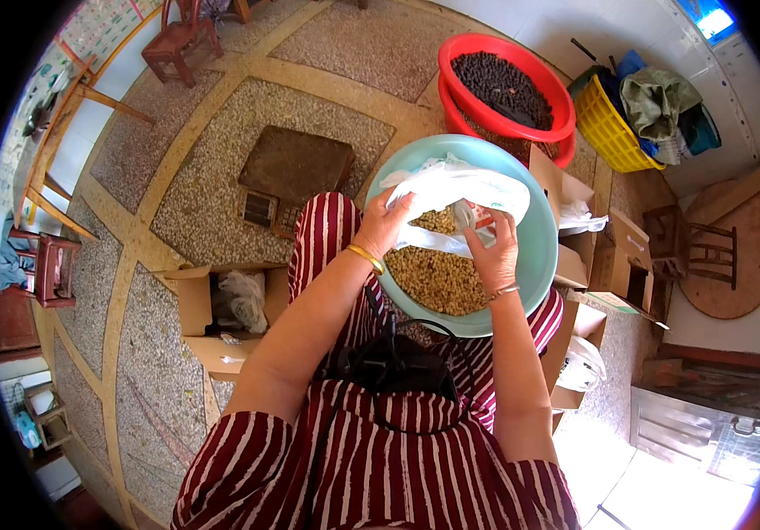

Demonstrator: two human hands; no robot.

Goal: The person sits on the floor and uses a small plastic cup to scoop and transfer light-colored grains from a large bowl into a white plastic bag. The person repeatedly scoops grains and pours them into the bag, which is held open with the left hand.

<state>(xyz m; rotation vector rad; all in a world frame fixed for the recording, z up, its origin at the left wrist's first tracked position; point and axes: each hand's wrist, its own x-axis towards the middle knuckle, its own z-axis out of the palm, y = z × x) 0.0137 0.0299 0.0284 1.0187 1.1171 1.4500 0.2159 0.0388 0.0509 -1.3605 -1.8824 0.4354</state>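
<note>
A light blue basin (pixel 541 265) rests on my lap, holding many small tan kernels (pixel 437 283) that look like beans or nuts. Over it is a white plastic bag (pixel 477 187) with its mouth spread and more kernels showing within its folds. My left hand (pixel 384 223) grips the bag's left edge, fingers closed on the film. On the other side, my right hand (pixel 495 258) has thumb and fingers around the bag's right part, where clear film with red print shows. Some of its fingertips are hidden by the plastic.
Beyond the basin stand stacked red basins (pixel 446 66) with dark pellets, beside a yellow basket (pixel 605 128) of cloths. A flat platform scale (pixel 296 168) sits on the floor ahead. Open cardboard boxes (pixel 194 305) flank my legs. Wooden chairs (pixel 181 44) stand farther off.
</note>
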